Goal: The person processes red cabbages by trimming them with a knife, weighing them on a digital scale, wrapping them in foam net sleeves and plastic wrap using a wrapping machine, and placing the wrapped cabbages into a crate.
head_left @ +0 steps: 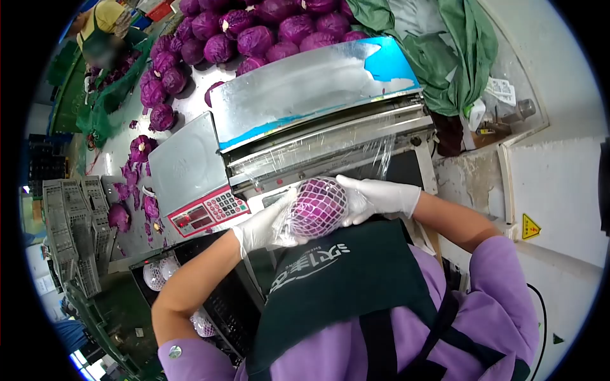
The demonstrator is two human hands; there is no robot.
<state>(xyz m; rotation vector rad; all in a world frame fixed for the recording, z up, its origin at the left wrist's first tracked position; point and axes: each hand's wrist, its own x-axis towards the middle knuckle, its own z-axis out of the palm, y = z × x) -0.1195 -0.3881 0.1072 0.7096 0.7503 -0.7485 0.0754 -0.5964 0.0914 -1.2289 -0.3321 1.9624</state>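
Observation:
Between my two white-gloved hands is a purple cabbage (319,206) in a white foam net, with clear film about it. My left hand (267,222) grips its left side, fingers curled around and under it. On the other side my right hand (375,198) presses against the cabbage and bunched film. Just beyond them stands the film wrapping machine (311,89), a metal cover on top and clear film (330,149) stretched over its rollers. A weighing scale (190,174) with a red keypad panel sits left of the machine.
Many bare purple cabbages (256,40) are piled behind the machine. Loose purple leaves (131,178) litter the table at left. Netted cabbages (159,273) lie in a black crate by my left arm. Grey crates (73,228) stand further left; another person (105,28) is at far left.

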